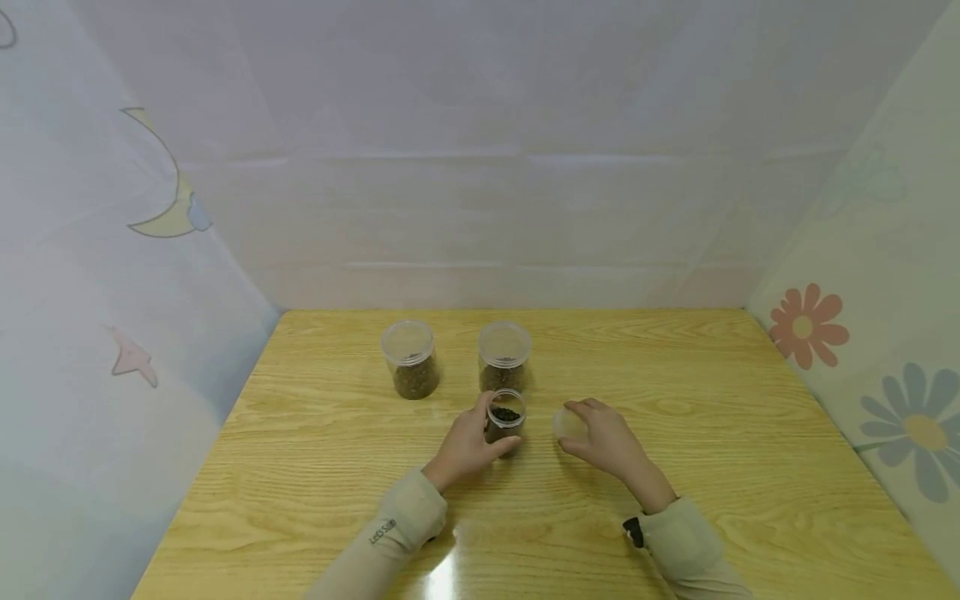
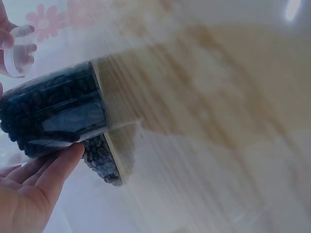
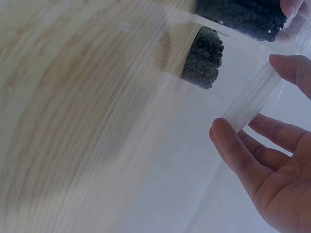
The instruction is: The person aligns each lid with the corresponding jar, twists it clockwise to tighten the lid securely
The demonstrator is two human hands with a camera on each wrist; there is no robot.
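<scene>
My left hand grips a small clear jar from its left side, thumb across the near face. The jar is uncovered and upright, partly filled with dark beans that look like coffee beans. To its right, my right hand holds a translucent round lid by the rim, between thumb and fingers. In the right wrist view the lid is tilted on edge, apart from the jar.
Two larger lidded jars with dark contents stand farther back: one jar just behind the held one, another jar to its left. The wooden table meets a pale cloth backdrop at the back and sides.
</scene>
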